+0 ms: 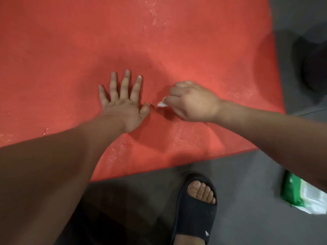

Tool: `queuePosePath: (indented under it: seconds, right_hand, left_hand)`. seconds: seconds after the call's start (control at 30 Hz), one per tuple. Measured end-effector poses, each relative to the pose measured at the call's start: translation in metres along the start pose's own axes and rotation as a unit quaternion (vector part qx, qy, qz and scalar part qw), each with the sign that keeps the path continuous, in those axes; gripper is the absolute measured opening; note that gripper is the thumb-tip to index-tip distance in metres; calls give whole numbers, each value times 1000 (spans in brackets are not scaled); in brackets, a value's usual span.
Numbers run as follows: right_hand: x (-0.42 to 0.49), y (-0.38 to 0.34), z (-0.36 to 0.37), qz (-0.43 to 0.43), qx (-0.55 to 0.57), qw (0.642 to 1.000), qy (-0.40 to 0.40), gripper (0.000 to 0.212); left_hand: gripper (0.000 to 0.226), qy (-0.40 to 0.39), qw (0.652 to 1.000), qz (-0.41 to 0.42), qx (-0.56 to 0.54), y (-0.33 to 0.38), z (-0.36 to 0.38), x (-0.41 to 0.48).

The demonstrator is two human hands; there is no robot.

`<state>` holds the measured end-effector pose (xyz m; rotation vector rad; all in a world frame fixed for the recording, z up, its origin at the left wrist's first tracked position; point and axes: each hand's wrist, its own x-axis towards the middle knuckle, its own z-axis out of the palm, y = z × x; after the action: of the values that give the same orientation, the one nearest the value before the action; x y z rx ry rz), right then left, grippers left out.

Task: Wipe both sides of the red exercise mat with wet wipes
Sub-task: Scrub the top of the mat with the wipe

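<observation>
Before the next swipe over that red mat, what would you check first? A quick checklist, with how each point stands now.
1. Left hand flat on the mat, bracing it: ok.
2. Right hand grips the wipe in curled fingers: ok.
3. Wipe clean and wet enough: cannot tell, only a small white corner shows.
4. Spare pack close by on the floor, beside the right arm: ok.
5. Slipper on the floor, off the mat: ok.
6. Other side of the mat wiped: cannot tell, it faces down.
</observation>
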<state>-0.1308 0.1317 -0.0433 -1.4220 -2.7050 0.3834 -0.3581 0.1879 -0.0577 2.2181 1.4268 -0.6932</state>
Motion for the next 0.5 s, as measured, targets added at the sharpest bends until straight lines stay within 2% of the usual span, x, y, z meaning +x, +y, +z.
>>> queuePosePath:
  seconds: [0.07,0.17,0.23,0.3,0.43,0.5]
  right_hand:
    - [17,22,-6,29,-20,999,21,23]
    - [52,51,-13,178,-36,978,103,24]
    - [63,51,-9,246,-28,962,112,26]
    - [57,34,-3,191,-1,977,98,24]
    - [18,4,0,-9,46,999,9,29]
    - [18,13,-4,-26,19,999,5,27]
  left_hand:
    - [81,3,1000,-1,-2,2,0,0]
    - [82,-2,1000,-4,0,2,-1,0]
    - [81,-8,1000,-5,4,1,-2,1]
    - [81,-10,1000,-4,3,2,-2,1]
    - [81,-7,1000,1,0,1,0,2]
    - [81,-6,1000,2,-2,0,1,3]
